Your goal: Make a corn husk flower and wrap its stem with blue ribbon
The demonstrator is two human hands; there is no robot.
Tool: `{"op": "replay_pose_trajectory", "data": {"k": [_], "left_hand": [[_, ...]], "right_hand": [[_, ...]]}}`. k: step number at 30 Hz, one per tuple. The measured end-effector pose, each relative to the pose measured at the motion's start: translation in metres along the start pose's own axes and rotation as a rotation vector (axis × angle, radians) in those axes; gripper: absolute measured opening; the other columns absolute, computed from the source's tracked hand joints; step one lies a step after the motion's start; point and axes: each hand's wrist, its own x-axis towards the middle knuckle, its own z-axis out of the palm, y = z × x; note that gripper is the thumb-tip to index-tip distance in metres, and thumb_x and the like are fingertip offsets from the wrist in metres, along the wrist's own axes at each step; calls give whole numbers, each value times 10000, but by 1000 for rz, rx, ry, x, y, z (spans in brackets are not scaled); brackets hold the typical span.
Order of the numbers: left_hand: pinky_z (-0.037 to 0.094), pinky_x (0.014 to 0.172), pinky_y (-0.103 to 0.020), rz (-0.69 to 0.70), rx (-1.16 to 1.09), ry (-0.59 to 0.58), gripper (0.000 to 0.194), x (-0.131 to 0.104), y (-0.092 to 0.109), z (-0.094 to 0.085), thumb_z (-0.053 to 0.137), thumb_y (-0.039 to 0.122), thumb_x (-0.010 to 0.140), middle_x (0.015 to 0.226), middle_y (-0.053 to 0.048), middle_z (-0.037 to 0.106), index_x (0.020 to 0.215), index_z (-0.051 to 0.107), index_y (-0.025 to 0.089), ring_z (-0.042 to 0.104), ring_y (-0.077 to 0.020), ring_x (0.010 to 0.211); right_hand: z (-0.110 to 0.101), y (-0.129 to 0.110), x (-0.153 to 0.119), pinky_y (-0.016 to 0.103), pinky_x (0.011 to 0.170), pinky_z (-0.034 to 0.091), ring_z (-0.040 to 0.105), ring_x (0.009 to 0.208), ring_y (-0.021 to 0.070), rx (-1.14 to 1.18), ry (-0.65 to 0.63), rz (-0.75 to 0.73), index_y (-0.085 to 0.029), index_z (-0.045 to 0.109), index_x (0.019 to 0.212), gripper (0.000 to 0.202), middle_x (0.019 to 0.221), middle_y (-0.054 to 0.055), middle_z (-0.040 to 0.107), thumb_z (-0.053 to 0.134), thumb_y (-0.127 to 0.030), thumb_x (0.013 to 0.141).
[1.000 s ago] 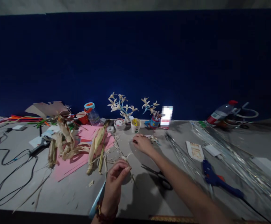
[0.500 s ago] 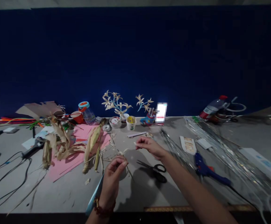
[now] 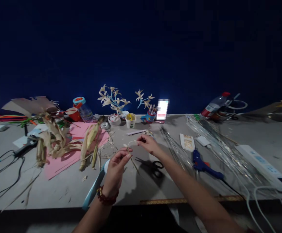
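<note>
My left hand is closed in a pinch around a thin stem with pale corn-husk pieces at its top. A narrow pale strip curves from there toward my right hand, whose thumb and fingertips are pinched together at its far end. Whether the strip is husk or thread is too small to tell. Black-handled scissors lie on the table just below my right hand. Beside my left wrist a light-blue ribbon roll rests with its tail hanging toward the table edge.
Dried corn husks lie over pink paper at left. Husk flowers stand at the back near a white cup and a phone. A blue glue gun, wire bundles and a power strip lie at right.
The view has tilted, so the table sits higher and further left. My hands have come slightly closer together, and the pale strip now spans the gap between their fingertips.
</note>
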Motion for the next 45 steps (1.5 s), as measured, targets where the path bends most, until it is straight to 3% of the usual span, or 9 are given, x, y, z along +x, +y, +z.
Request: {"op": "replay_pose_trajectory", "data": {"k": [3,8,15,18,22,29,37,45], "left_hand": [[362,1042,-336,45,21,17,153,-3,-2,-7,822,314,758,985,-61,709,730,723,201,568,-227,1118],[376,1035,-331,50,17,88,146,-7,-7,-26,832,310,750,992,-48,700,739,730,206,581,-222,1121],[416,1014,-357,56,10,97,180,2,-7,-28,846,340,728,973,-70,709,737,740,194,602,-236,1084],[422,1013,-361,71,-13,98,189,3,-5,-25,855,342,716,947,-66,707,731,737,195,611,-233,1059],[432,1005,-352,58,-24,125,217,-3,-2,-31,866,357,701,939,-62,707,718,730,189,615,-231,1057],[447,983,-354,45,-11,186,245,-13,1,-48,875,383,683,929,-66,716,714,732,187,619,-234,1040],[455,959,-332,61,-10,133,232,-8,-2,-50,852,371,720,915,-64,690,702,716,185,607,-224,1025],[454,953,-334,44,14,126,234,-4,-7,-53,845,379,730,942,-75,693,720,721,181,602,-230,1030]], "right_hand": [[8,17,41,352,844,505,628,864,189,-128,10,-1,-172,685,881,46,881,33,696,697,-217,886],[13,32,74,435,868,583,669,1029,229,-255,-29,16,-169,613,1245,313,1243,92,643,628,-341,985],[6,25,56,338,831,547,669,889,181,-412,-1,-31,-171,669,1041,112,987,39,708,603,-237,980],[10,16,56,369,897,531,661,985,202,-500,-7,-56,-171,681,1033,112,1057,52,703,642,-243,957],[22,12,66,451,902,565,658,1058,236,-601,-37,-60,-169,631,1214,287,1236,90,649,633,-335,980],[40,19,74,438,904,571,655,1070,233,-665,17,-20,-195,618,1254,295,1286,96,628,615,-333,993],[45,20,81,434,901,573,655,1071,236,-609,25,29,-197,620,1252,295,1287,92,628,617,-336,991],[39,23,81,442,903,572,655,1072,236,-370,68,65,-192,612,1264,307,1292,98,625,618,-334,991]]}}
